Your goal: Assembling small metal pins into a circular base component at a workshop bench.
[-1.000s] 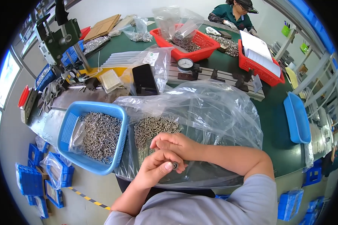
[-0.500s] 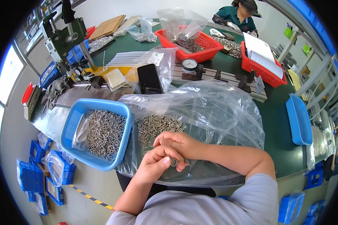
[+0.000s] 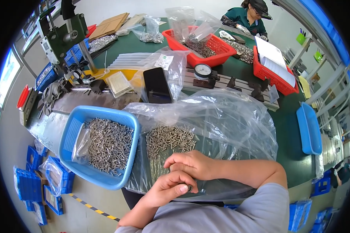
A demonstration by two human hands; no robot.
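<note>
In front of my body, my left hand (image 3: 173, 188) is closed around a small, round, dark metal piece (image 3: 189, 188), whose end shows beside the thumb. Just above it and touching or nearly touching, my right hand (image 3: 192, 164) has its fingers curled in; whatever they pinch is hidden. Beyond both hands, a loose pile of small metal pins (image 3: 169, 139) lies on a clear plastic bag (image 3: 237, 116) spread over the table. To the left stands a blue basket (image 3: 131, 155) holding many similar pins (image 3: 109, 144) and a crumpled clear bag.
Behind the plastic lie a black phone (image 3: 156, 84) and a metal rail with a dial gauge (image 3: 202, 70). Red baskets (image 3: 221, 54) stand farther back. A green press (image 3: 68, 35) rises at far left; a blue tray (image 3: 309, 130) sits at right. A co-worker (image 3: 249, 19) works across the table.
Both hands have shifted slightly nearer my body and to the right. The round piece's end has turned and shows less. The head view has shifted a little.
</note>
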